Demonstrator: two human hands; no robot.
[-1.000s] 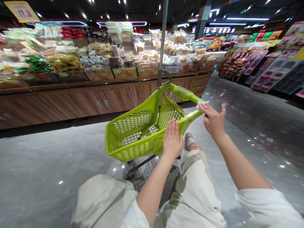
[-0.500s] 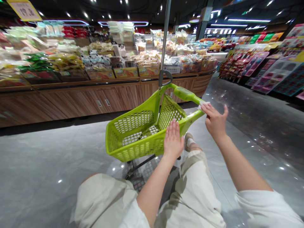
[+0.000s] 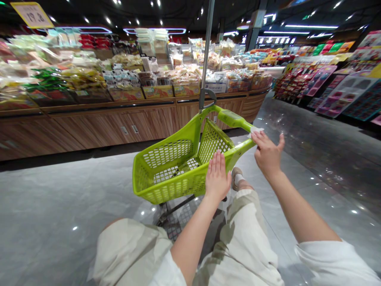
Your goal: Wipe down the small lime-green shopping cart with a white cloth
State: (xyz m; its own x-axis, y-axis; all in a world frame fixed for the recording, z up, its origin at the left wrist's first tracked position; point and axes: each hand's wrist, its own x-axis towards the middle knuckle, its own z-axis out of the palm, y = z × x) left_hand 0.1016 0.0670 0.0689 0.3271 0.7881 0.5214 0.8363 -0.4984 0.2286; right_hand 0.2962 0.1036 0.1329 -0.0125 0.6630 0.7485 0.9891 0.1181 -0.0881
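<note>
A lime-green shopping cart (image 3: 166, 188) with a perforated plastic basket stands in front of me, turned with its handle to the right. My left hand (image 3: 218, 176) lies flat against the near side of the basket, fingers straight and together, holding nothing. At the corner of the cart handle (image 3: 242, 125), my right hand (image 3: 268, 153) presses a crumpled white wipe (image 3: 256, 130) onto the green bar under its fingertips. Its thumb sticks up, away from the bar. Inside, the basket holds nothing that I can see.
A grey pole (image 3: 207, 51) rises at the cart's far side. Beyond it runs a wooden display counter (image 3: 119, 127) piled with packaged food. Hanging goods fill racks (image 3: 336, 87) at the right. My bent knees (image 3: 131, 246) are close to the cart on the glossy tiled floor (image 3: 44, 214).
My right hand has shifted slightly left and down with the wipe at the handle's corner. My left hand and the cart look almost unmoved.
</note>
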